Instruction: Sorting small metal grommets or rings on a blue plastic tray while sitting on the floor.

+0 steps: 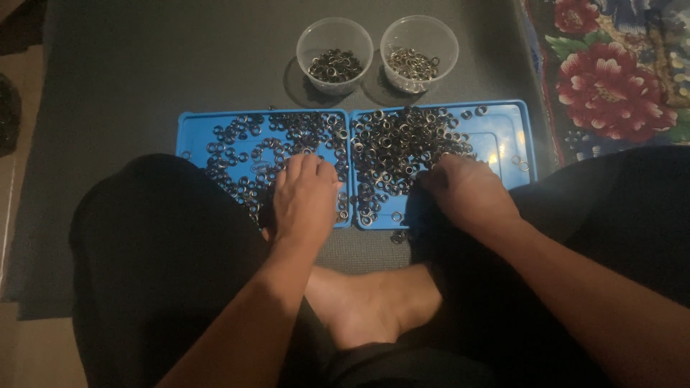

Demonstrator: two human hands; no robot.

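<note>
Two blue trays lie side by side on a dark mat, the left tray (194, 129) and the right tray (503, 126), both strewn with small metal rings (392, 147). My left hand (305, 197) rests palm down on the left tray's near right corner, fingers curled over rings. My right hand (467, 190) rests palm down on the right tray's near edge, fingertips among the rings. Whether either hand pinches a ring is hidden under the fingers. Behind the trays stand two clear round tubs: the left tub (335, 54) holds dark rings, the right tub (419, 52) holds lighter rings.
My crossed legs in black shorts (158, 259) and a bare foot (374, 305) fill the near side. A flowered cloth (611, 79) lies at the right. The dark mat (144, 65) extends behind the trays. One or two stray rings (397, 236) lie off the tray's near edge.
</note>
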